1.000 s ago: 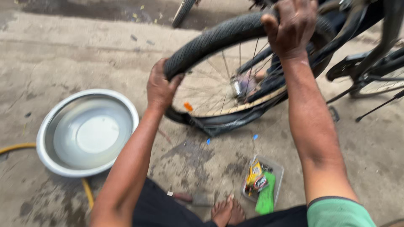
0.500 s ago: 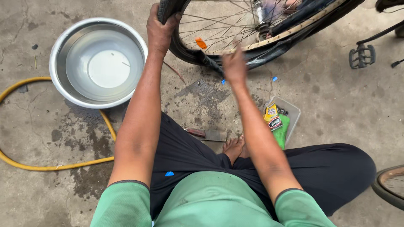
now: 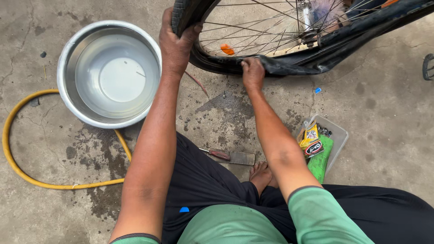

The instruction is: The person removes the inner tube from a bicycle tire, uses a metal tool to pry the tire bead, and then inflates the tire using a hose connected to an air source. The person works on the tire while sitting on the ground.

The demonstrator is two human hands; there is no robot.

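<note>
Head view: the bicycle wheel (image 3: 271, 36) fills the top of the frame, and everything else is placed from it. The left hand (image 3: 177, 43) wraps firmly around the black tyre (image 3: 183, 13) at the wheel's left edge, fingers curled over the tread and thumb on the near side. The right hand (image 3: 252, 73) is at the wheel's lowest part, fingers pinched closed on the loose black rubber (image 3: 294, 63), probably the inner tube or the tyre's slack edge, that sags along the rim there. An orange reflector (image 3: 227, 49) sits among the spokes just above that hand.

Left of the wheel, close to the left wrist, stands a steel basin (image 3: 110, 72) holding water. A yellow hose (image 3: 27, 167) loops on the concrete floor (image 3: 384, 104) below and left of the basin. Below the wheel, near the person's bare foot (image 3: 262, 176), lies a flat metal tool with a reddish handle (image 3: 228, 156). Below and right of the wheel is a clear plastic tray (image 3: 337, 135) with small packets and a green object.

To work the rubber well, the left hand's grip should keep the wheel from turning while the right works in short sections along the rim, using fingertips rather than force so the rubber is not pinched against the rim edge.
</note>
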